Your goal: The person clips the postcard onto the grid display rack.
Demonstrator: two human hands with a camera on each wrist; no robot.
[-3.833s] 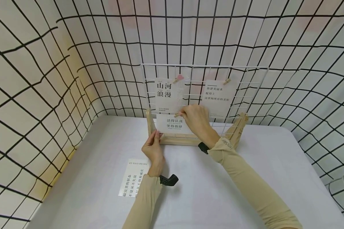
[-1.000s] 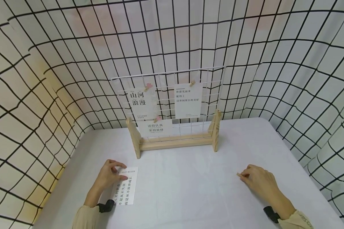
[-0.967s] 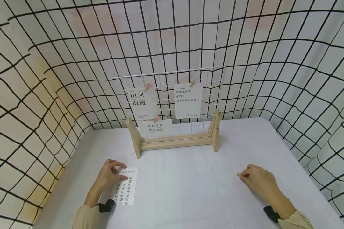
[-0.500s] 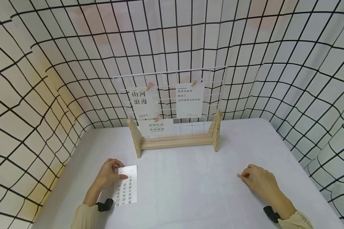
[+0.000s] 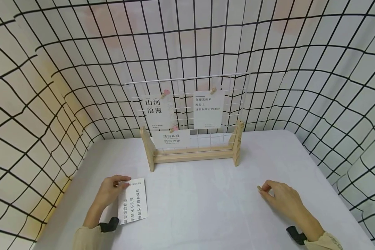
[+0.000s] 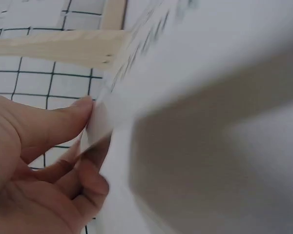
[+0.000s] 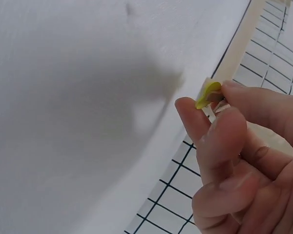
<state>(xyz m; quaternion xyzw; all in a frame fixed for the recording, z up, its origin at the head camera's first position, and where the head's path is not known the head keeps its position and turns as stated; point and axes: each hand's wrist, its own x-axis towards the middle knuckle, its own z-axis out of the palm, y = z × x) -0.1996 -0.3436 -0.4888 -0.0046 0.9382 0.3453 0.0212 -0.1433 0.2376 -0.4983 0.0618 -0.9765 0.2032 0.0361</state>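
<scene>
Wooden clip (image 5: 259, 188) pinched in the right hand (image 5: 281, 199); left hand (image 5: 107, 192) pinches the card (image 5: 133, 205), its edge lifted off the surface (image 5: 206, 201). Best keep the card flat between fingers when raising it.

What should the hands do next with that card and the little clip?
Probably lift the card up to the white wire grid. The left hand pinches its top edge, the right hand pinches a small clip, and three cards are clipped there, with bare grid at lower right.
</scene>
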